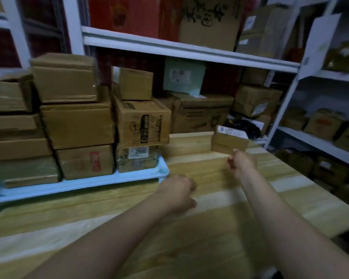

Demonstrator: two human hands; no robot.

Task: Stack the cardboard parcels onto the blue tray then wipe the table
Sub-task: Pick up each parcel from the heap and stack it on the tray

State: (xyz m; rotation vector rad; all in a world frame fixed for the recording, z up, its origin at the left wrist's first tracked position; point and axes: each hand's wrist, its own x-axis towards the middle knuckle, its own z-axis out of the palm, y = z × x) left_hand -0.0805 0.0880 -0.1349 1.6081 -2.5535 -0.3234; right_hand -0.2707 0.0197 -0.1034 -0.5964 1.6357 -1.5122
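Cardboard parcels [77,125] stand stacked in several columns on the blue tray [79,185] at the left of the pale wooden worktop [210,218]. One small parcel [229,143] sits off the tray, at the worktop's far right. The right grip [241,162], fingers curled and holding nothing, hangs just short of it. The left grip [177,192], likewise an empty fist, lies near the tray's corner. White shelving [189,49] loaded with boxes stands behind.

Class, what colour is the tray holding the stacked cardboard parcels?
Light blue. The tray shows best in the head view.
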